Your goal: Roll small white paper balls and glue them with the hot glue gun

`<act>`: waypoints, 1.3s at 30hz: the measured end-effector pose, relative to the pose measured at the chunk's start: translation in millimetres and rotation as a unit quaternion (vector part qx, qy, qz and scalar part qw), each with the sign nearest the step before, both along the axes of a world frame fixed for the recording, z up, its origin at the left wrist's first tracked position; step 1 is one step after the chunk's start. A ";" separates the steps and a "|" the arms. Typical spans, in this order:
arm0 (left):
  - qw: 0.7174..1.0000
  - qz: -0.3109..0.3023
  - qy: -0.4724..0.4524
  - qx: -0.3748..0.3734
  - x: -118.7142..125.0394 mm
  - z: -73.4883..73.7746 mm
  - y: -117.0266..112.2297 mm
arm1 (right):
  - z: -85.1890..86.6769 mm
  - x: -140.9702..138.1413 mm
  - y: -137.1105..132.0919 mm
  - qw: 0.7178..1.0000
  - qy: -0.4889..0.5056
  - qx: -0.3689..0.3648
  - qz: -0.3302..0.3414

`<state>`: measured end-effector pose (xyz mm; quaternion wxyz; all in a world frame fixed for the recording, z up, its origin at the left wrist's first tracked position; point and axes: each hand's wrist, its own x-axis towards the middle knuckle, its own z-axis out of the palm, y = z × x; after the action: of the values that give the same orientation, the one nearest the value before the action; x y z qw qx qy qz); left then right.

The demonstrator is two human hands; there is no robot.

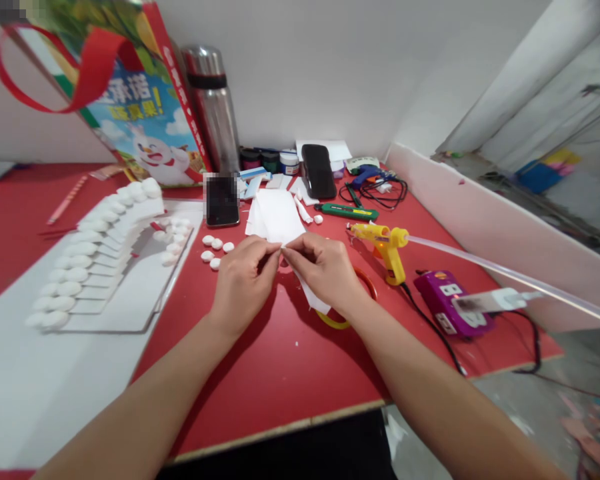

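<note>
My left hand [243,280] and my right hand [325,270] meet over the middle of the red table [260,373]. Both pinch the same small piece of white paper or foam [314,299], whose lower end hangs below my right palm. Their fingertips touch at its top edge. Just beyond the hands lies a stack of white sheets [276,215]. A yellow ring of tape [350,313] lies partly hidden under my right wrist. A few small white round pieces [216,252] lie to the left of my left hand.
A white foam model [105,253] with rows of round white caps fills the left. A yellow glue gun [387,248], a purple power strip [453,310] with plug, a green cutter [347,212], a phone [222,200], a black case [317,171], a steel flask [214,110], paint pots and a colourful bag [130,93] surround the hands.
</note>
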<state>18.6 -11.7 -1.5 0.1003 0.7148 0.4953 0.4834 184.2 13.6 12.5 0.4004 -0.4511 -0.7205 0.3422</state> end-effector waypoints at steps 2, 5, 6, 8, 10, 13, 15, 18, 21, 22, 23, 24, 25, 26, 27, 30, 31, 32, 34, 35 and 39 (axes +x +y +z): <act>0.999 -0.003 0.033 0.028 1.3 -0.4 -1.1 | 0.6 0.0 -1.1 1.000 -0.012 0.020 -0.006; 0.998 -0.017 0.036 0.040 2.4 0.8 -1.5 | 0.9 0.2 -2.5 0.999 -0.019 0.031 -0.011; 0.999 -0.024 0.023 0.035 2.1 1.7 -1.3 | 1.0 0.3 -2.6 0.999 -0.018 0.029 -0.013; 0.999 -0.037 -0.016 0.010 0.5 3.6 -0.2 | 1.3 0.6 -2.4 0.999 -0.014 0.026 -0.012; 0.996 -0.052 -0.066 -0.036 -2.1 5.1 1.0 | 1.6 1.1 -1.9 1.000 -0.009 0.023 -0.005; 0.986 -0.067 -0.122 -0.094 -5.7 5.6 2.7 | 1.8 2.1 -1.1 1.000 -0.002 0.020 0.009; 0.985 -0.070 -0.128 -0.096 -6.6 5.1 3.3 | 1.8 2.5 -0.9 1.000 0.000 0.024 0.015; 0.991 -0.077 -0.093 -0.062 -5.2 4.3 3.0 | 2.8 2.7 -1.3 0.999 -0.011 0.035 0.013; 0.996 -0.075 -0.050 -0.013 -2.6 4.0 1.4 | 4.5 2.4 -2.6 0.998 -0.027 0.052 0.005; 0.997 -0.070 -0.041 -0.001 -1.8 3.9 0.8 | 4.8 2.1 -3.2 0.998 -0.030 0.060 0.002; 0.997 -0.064 -0.036 0.007 -1.1 3.9 0.2 | 4.9 1.7 -3.8 0.997 -0.033 0.067 -0.001; 0.998 -0.059 -0.033 0.009 -0.6 4.0 -0.3 | 4.7 1.3 -4.3 0.997 -0.035 0.074 -0.003; 0.998 -0.054 -0.034 0.010 -0.1 4.2 -0.7 | 4.4 0.8 -4.8 0.996 -0.037 0.078 -0.005; 0.998 -0.048 -0.036 0.007 0.3 4.5 -1.0 | 4.0 0.2 -5.0 0.996 -0.038 0.080 -0.008; 0.998 -0.042 -0.041 0.003 0.6 5.0 -1.2 | 3.7 -0.3 -5.0 0.996 -0.036 0.076 -0.009; 0.997 -0.023 -0.067 -0.021 0.8 6.6 -1.2 | 5.2 -1.2 -2.8 0.999 0.033 -0.002 0.003; 0.996 -0.020 -0.082 -0.035 0.5 7.1 -1.0 | 6.7 -1.0 -1.4 0.994 0.086 -0.066 0.014; 0.994 -0.018 -0.100 -0.051 0.1 7.4 -0.7 | 8.4 -0.5 0.3 0.978 0.148 -0.146 0.029; 0.988 -0.017 -0.133 -0.077 -1.1 7.7 0.1 | 11.9 1.4 3.9 0.912 0.258 -0.312 0.071; 0.986 -0.016 -0.143 -0.085 -1.8 7.5 0.5 | 13.3 2.6 5.5 0.873 0.292 -0.378 0.097; 0.985 -0.011 -0.148 -0.089 -2.8 6.0 1.9 | 13.6 5.1 7.7 0.829 0.307 -0.441 0.151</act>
<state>15.9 -9.7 4.5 0.2413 0.6291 0.5079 0.5366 189.3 21.2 26.2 0.3030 -0.3372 -0.3914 0.8008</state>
